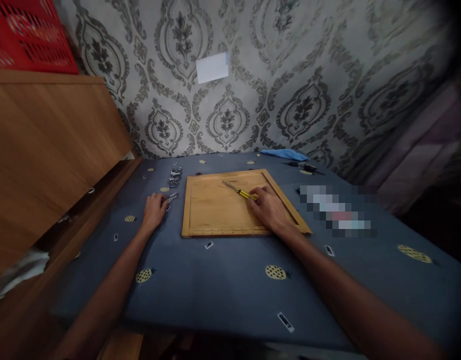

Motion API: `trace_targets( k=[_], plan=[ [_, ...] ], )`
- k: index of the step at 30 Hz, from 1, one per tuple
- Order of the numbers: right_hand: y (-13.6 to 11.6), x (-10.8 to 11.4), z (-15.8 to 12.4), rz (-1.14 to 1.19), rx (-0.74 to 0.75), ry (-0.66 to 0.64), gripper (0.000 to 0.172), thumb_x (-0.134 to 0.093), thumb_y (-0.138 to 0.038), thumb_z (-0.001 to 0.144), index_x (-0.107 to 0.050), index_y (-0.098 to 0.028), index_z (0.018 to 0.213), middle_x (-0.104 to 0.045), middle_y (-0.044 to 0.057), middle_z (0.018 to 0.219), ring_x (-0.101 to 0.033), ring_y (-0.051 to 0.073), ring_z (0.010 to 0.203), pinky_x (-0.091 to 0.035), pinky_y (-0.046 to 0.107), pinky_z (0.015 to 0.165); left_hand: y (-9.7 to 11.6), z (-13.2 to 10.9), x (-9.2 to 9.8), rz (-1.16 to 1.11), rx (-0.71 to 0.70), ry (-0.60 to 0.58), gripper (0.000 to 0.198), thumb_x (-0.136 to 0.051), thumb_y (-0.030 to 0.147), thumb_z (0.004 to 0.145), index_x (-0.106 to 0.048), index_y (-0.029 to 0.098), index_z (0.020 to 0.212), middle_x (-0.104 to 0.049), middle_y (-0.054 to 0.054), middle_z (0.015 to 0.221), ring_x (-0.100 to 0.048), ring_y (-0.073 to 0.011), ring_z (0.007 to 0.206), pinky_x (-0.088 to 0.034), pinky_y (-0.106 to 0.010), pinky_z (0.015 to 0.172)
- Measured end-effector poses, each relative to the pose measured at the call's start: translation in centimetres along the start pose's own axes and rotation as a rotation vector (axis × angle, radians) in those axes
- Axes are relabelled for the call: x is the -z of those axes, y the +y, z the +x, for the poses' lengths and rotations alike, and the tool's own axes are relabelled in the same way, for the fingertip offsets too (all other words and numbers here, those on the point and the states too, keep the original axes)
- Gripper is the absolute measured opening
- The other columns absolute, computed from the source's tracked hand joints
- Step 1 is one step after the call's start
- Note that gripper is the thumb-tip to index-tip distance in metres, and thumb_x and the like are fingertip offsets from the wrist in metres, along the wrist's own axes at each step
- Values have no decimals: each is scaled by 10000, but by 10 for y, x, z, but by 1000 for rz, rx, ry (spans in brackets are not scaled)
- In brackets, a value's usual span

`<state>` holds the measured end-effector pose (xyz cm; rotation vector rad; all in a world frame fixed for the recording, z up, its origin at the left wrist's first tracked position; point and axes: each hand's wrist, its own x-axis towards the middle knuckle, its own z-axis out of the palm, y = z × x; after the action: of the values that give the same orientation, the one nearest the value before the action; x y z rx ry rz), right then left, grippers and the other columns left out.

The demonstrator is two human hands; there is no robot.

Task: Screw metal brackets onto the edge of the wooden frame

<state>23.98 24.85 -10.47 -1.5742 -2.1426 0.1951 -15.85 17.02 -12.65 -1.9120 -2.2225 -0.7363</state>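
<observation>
1 screwdriver (240,192), yellow handle, lay flat on the board (211,210), right of centre near the far edge. Its shaft pointed up-left and the tip was on the wood. Right hand (268,208) rested on the board with fingers closed over the handle end, so it was gripping the handle. 1 board: wooden, with a raised rim, square to the bench (222,285) edge and about mid-bench.

Left hand (154,210) was palm down on the bench just left of the board, fingers loosely curled. 1 small metal fitting (172,197) sat right at its fingertips. Couldn't tell if it was touched or pinched. Beyond that, a short column of more fittings (174,177) ran away from the hand beside the board's far-left corner. There were roughly 4, too blurred for a firm count.

The bench was covered by 1 blue-grey cover with pineapple prints, at least 8 visible, plus a few small label marks.

At the far edge lay 1 blue rag (285,154), with 1 dark tool (307,166) just to its right, both well apart from the board.

1 wooden cabinet (46,150) stood against the bench's left side, with 1 red crate (27,35) on top. 1 white paper (212,67) was on the patterned wall behind.
</observation>
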Motion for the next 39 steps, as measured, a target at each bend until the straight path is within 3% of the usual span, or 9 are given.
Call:
trace_targets(
  k=[5, 11, 15, 19, 22, 24, 25, 31, 39],
  plan=[
    [2, 0, -1, 14, 25, 15, 251, -635, -351, 1032, -677, -153, 1180, -688, 82, 1152, -684, 179, 926, -593, 380, 867, 3, 6, -2, -7, 48, -50, 351, -679, 366, 1024, -646, 167, 1311, -672, -113, 1323, -693, -262, 1139, -612, -483, 965],
    [-9, 4, -12, 41, 74, 102, 318, -481, -291, 1010, -695, -114, 1166, -620, 216, 1252, -693, 270, 927, -571, 422, 813, -1, 12, -5, -95, 137, -103, 339, -684, 366, 1021, -654, 159, 1287, -684, -107, 1289, -699, -256, 1115, -616, -474, 951],
    [-55, -7, -8, 109, 322, -21, 244, -479, -243, 1030, -712, -194, 1086, -693, 119, 1137, -704, 219, 985, -571, 365, 911, -4, 11, -10, -223, 166, -126, 310, -679, 364, 1026, -663, 151, 1250, -707, -91, 1206, -718, -224, 1016, -634, -426, 882],
    [-120, -39, 23, 134, 514, -176, 148, -603, -220, 1027, -704, -171, 1122, -719, 70, 1142, -700, 198, 1051, -583, 373, 950, -5, 9, -11, -350, 162, -110, 285, -673, 370, 1030, -670, 145, 1205, -713, -76, 1140, -716, -201, 947, -633, -391, 831],
    [-161, -68, 50, 102, 576, -239, 294, -668, -356, 1026, -675, -159, 1244, -687, 94, 1260, -686, 229, 1120, -594, 453, 970, -5, 8, -10, -431, 151, -81, 175, -687, 311, 1009, -675, 145, 1063, -704, -36, 996, -689, -175, 863, -604, -353, 797],
    [-179, -85, 63, 73, 609, -270, 333, -671, -370, 1024, -662, -168, 1288, -668, 105, 1315, -675, 244, 1159, -589, 472, 989, -3, 7, -9, -479, 151, -59, 35, -680, 187, 952, -648, 177, 947, -682, 1, 875, -659, -158, 808, -562, -299, 767],
    [-185, -91, 68, 63, 624, -282, 347, -672, -372, 1022, -656, -167, 1302, -662, 108, 1328, -672, 249, 1170, -587, 479, 994, -2, 7, -8, -501, 153, -49, 65, -663, 137, 917, -632, 194, 914, -674, 12, 842, -648, -155, 793, -542, -278, 751],
    [-191, -105, 84, 64, 687, -327, 340, -666, -378, 1027, -657, -166, 1293, -676, 102, 1290, -690, 229, 1109, -603, 450, 955, 5, 6, -5, -578, 177, -14, 131, -614, 99, 829, -604, 222, 873, -677, 13, 807, -635, -174, 779, -491, -275, 725],
    [-184, -111, 89, 16, 635, -201, 361, -661, -368, 1030, -642, -174, 1333, -660, 109, 1332, -671, 250, 1174, -582, 485, 1005, 12, 4, -3, -599, 215, 8, 114, -609, 120, 815, -602, 228, 853, -681, 12, 805, -622, -178, 760, -472, -290, 716]
  ],
)
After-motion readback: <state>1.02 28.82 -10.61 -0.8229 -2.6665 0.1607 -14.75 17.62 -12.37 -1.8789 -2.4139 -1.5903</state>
